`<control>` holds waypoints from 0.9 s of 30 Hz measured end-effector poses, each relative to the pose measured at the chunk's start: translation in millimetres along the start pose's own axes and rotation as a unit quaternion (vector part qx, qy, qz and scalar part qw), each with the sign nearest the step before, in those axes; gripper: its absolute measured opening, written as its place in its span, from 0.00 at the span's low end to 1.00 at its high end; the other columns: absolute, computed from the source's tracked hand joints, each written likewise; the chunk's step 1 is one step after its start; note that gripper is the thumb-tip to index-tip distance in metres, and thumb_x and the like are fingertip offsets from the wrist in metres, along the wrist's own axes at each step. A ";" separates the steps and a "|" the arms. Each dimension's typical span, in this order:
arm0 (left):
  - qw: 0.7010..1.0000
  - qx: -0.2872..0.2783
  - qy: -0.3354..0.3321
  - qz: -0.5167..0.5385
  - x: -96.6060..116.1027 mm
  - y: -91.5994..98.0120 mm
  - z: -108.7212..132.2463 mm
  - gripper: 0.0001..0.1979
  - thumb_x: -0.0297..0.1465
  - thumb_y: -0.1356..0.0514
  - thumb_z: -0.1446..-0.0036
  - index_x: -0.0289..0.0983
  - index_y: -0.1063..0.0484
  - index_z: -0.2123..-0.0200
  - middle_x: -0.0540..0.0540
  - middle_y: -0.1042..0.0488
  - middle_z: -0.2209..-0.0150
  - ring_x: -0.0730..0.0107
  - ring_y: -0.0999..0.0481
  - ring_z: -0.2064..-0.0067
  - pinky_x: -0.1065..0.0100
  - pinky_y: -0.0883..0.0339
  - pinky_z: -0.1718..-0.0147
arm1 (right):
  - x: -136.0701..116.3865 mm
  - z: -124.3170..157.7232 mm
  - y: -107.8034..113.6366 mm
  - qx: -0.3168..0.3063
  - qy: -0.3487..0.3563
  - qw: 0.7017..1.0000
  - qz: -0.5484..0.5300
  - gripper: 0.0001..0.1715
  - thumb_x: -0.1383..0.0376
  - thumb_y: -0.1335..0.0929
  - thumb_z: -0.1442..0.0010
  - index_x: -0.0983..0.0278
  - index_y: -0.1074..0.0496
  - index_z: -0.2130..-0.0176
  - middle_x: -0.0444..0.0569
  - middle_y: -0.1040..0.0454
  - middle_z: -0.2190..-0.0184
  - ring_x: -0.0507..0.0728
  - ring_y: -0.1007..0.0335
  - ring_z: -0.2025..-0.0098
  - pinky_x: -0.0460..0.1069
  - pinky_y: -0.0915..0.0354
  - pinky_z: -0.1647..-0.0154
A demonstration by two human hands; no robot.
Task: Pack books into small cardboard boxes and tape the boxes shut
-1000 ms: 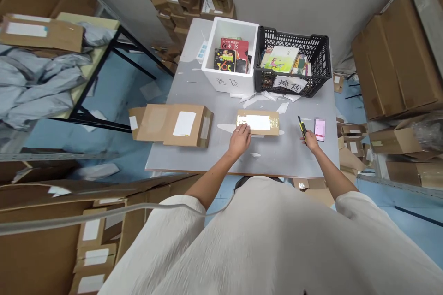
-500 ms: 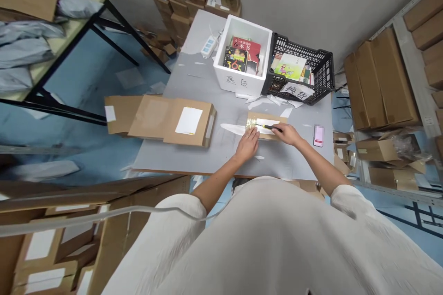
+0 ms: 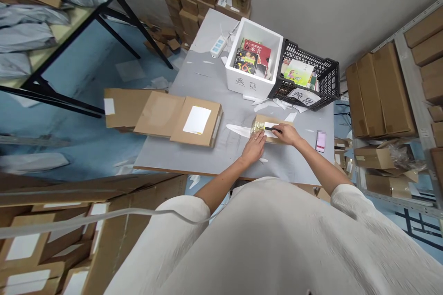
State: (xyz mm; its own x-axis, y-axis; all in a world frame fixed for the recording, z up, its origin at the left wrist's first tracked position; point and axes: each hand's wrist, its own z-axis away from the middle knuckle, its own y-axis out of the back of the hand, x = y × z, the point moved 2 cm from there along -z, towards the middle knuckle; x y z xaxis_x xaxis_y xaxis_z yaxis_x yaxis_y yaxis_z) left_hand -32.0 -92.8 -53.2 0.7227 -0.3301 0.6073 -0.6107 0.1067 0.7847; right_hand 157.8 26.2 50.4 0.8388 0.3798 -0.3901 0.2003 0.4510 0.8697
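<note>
A small cardboard box (image 3: pixel 271 118) with a white label and shiny clear tape at its left end lies on the grey table. Over its left front edge, my left hand (image 3: pixel 254 148) presses it, fingers close together, a ring showing on one. My right hand (image 3: pixel 288 134) is closed round a black and yellow box cutter (image 3: pixel 273 128), which points left across the label toward the taped end. The cutter's tip is too small to make out. A white paper strip (image 3: pixel 238 129) lies left of the box.
Overlapping cardboard boxes (image 3: pixel 180 107) lie at the table's left. Behind stand a white foam bin (image 3: pixel 245 84) and a black crate (image 3: pixel 325 73), both holding books. Paper scraps lie before them. A phone (image 3: pixel 320 141) is at right, a power strip (image 3: pixel 218 46) at back left.
The view has shifted a little, so the table sits further right. My right hand with the box cutter is slightly closer to my left hand. The left hand stays on the box.
</note>
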 end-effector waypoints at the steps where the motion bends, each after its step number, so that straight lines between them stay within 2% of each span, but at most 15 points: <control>1: 1.000 -0.002 0.000 -0.001 -0.3 -0.1 -0.2 0.37 0.24 0.43 0.34 0.33 0.33 0.22 0.31 0.37 0.18 0.47 0.42 0.15 0.39 0.45 0.17 | -1.0 -0.9 0.7 -0.003 0.000 1.000 0.002 0.22 0.49 0.31 0.22 0.52 0.12 0.42 0.51 0.12 0.47 0.67 0.18 0.44 0.55 0.28 0.42; 8: 1.000 -0.008 -0.014 -0.016 -1.8 -2.3 -0.1 0.37 0.24 0.44 0.34 0.30 0.34 0.22 0.29 0.37 0.18 0.46 0.44 0.14 0.39 0.45 0.17 | -11.9 -6.3 5.3 -0.005 -0.012 1.000 0.013 0.21 0.50 0.30 0.22 0.54 0.12 0.42 0.54 0.13 0.46 0.68 0.18 0.44 0.55 0.29 0.43; 13: 0.999 -0.012 -0.015 -0.037 -4.3 -5.4 0.4 0.39 0.23 0.43 0.35 0.30 0.37 0.21 0.30 0.39 0.17 0.48 0.45 0.14 0.41 0.46 0.16 | -30.5 -2.5 17.7 -0.053 -0.019 0.992 0.109 0.25 0.53 0.35 0.18 0.57 0.16 0.36 0.55 0.14 0.41 0.66 0.19 0.40 0.53 0.30 0.44; 17: 0.999 -0.014 -0.020 -0.046 -5.4 -5.5 0.6 0.39 0.23 0.44 0.35 0.30 0.37 0.21 0.30 0.38 0.18 0.48 0.45 0.14 0.41 0.46 0.16 | -39.8 4.4 29.3 -0.088 -0.033 0.985 0.147 0.27 0.54 0.38 0.17 0.58 0.19 0.33 0.57 0.15 0.40 0.65 0.20 0.39 0.52 0.31 0.45; 27: 0.998 -0.023 -0.017 -0.064 -3.6 -2.2 2.2 0.39 0.22 0.44 0.35 0.28 0.37 0.21 0.29 0.40 0.17 0.47 0.45 0.14 0.43 0.47 0.15 | -30.0 9.4 36.8 -0.097 -0.037 0.982 0.155 0.26 0.54 0.37 0.17 0.59 0.17 0.35 0.57 0.15 0.41 0.64 0.21 0.39 0.50 0.33 0.45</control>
State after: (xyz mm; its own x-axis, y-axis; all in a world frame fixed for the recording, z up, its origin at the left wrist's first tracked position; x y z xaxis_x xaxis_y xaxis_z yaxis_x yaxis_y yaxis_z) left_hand -34.0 -93.9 -57.3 0.7824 -0.3747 0.4974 -0.4977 0.1038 0.8611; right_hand 144.8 23.8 97.0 0.8805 0.4663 -0.0857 -0.1651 0.4711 0.8665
